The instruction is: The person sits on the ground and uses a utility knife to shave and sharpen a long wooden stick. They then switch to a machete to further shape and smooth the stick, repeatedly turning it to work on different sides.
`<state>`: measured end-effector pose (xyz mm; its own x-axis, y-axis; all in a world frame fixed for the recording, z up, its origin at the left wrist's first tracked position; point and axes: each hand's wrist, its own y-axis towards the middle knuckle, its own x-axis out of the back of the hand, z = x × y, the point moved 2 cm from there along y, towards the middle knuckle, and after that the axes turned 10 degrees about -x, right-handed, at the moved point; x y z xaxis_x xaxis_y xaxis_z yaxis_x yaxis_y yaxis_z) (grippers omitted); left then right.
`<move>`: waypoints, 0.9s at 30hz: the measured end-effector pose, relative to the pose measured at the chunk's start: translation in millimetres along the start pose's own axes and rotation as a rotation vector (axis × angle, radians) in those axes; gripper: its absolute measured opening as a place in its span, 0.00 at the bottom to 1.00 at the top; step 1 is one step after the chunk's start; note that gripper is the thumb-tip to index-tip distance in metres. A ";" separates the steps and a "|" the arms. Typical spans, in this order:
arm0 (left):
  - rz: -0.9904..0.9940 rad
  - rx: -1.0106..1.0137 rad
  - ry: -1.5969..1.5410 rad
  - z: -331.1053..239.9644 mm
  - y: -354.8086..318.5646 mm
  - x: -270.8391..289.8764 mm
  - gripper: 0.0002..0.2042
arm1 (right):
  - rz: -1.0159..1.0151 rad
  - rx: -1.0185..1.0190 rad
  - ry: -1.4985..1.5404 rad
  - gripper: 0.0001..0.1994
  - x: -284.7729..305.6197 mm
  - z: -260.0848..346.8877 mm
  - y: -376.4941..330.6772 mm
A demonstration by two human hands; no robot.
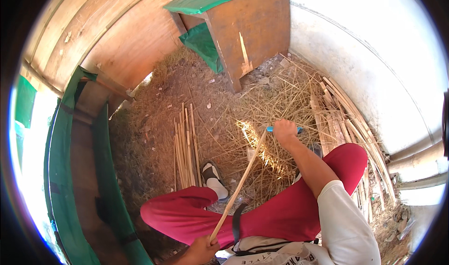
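Right hand (284,130) is closing around a blue-handled tool (270,129), meeting the top end of a long bamboo strip (239,186). Left hand (202,251) is gripping the strip's lower end near the red-trousered lap (262,213). Cut bamboo sticks (185,148) are lying on the straw-covered ground (276,101).

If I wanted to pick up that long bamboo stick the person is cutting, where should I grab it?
Probably the bare middle of the bamboo stick, coming from the left side, above the red-trousered knee. The left hand already grips the near end, and the right hand works a blue-handled tool at the far end, so keep away from there. The stick is thin and straight, easy to wrap fingers around.
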<state>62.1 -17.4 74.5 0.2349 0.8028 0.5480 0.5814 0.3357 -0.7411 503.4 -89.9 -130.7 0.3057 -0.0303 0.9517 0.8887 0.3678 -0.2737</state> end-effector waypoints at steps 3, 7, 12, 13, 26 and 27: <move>-0.128 -0.031 0.197 12.7 -2.6 -9.0 0.10 | -0.010 0.009 -0.005 0.11 -9.8 2.4 3.2; -0.076 -0.133 0.188 52.5 11.4 -8.5 0.10 | 0.042 -0.001 -0.017 0.11 -18.9 -0.7 4.6; -0.087 -0.122 0.087 36.9 7.2 -8.9 0.10 | 0.114 0.007 -0.048 0.10 -16.1 3.5 5.2; -0.094 -0.121 0.082 35.8 7.0 -8.1 0.10 | 0.109 0.016 -0.052 0.10 -15.6 4.2 5.1; -0.131 -0.075 -0.003 32.1 -1.2 -7.8 0.10 | 0.127 0.046 -0.037 0.11 -16.1 12.6 8.8; -0.130 -0.071 -0.006 31.6 -2.7 -7.3 0.10 | 0.111 0.052 -0.033 0.10 -16.9 12.7 9.0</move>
<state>34.3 -8.7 60.2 0.1494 0.7576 0.6353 0.6607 0.4015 -0.6342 501.9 -74.3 -147.4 0.3888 0.0437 0.9203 0.8310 0.4148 -0.3707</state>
